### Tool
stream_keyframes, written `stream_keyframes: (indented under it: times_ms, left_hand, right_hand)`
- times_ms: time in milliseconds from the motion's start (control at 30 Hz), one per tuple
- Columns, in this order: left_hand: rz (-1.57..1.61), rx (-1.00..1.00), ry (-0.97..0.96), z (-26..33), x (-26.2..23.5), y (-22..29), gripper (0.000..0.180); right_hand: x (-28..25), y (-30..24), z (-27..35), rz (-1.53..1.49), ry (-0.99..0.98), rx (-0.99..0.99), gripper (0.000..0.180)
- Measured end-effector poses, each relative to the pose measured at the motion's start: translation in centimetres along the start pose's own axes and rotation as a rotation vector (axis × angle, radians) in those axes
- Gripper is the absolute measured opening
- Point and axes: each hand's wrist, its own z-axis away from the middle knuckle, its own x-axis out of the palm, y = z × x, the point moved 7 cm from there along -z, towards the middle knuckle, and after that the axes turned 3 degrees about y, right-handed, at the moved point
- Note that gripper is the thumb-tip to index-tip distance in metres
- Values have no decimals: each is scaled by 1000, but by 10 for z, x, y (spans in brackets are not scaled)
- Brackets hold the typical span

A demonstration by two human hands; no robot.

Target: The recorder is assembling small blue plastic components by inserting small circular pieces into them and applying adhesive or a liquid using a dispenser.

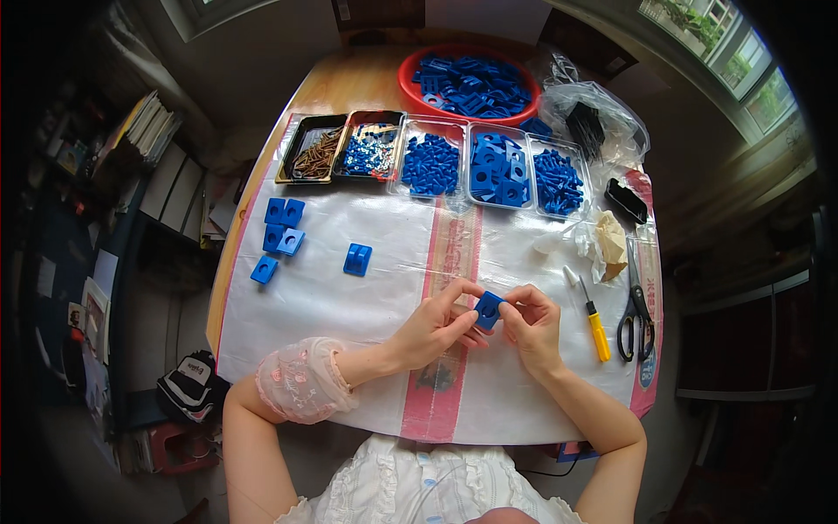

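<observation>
The left hand [429, 329] pinches one side of a blue block [491, 307] between thumb and fingers above the white sheet [524, 406], and the right hand [532, 325] grips its other side by the fingertips. From that block, a red basin [407, 80] stands at twelve o'clock, a screwdriver [597, 330] at three, scissors [640, 304] beyond it, a lone blue piece [357, 259] at ten.

Red characters [453, 249] stand on the table sheet [349, 218], lettering [195, 368] on the bag [188, 391]
</observation>
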Motion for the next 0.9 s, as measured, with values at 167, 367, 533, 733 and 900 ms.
stream_keyframes:
  times_ms: [167,367,533,733,900]
  left_hand:
    - [12,30,42,1,-2,0,23]
    - [-20,16,77,3,-1,14,24]
    - [-19,100,176,21,-15,66,24]
    - [-620,358,538,61,-76,147,22]
    - [-1204,310,928,80,-169,155,19]
  right_hand:
    - [3,0,0,15,-13,-13,5]
    - [2,1,-1,-141,-105,-22,11]
    - [4,-2,-3,-271,-138,-10,17]
    - [3,-2,0,-203,-149,0,15]
    - [6,-3,0,-157,-155,-3,15]
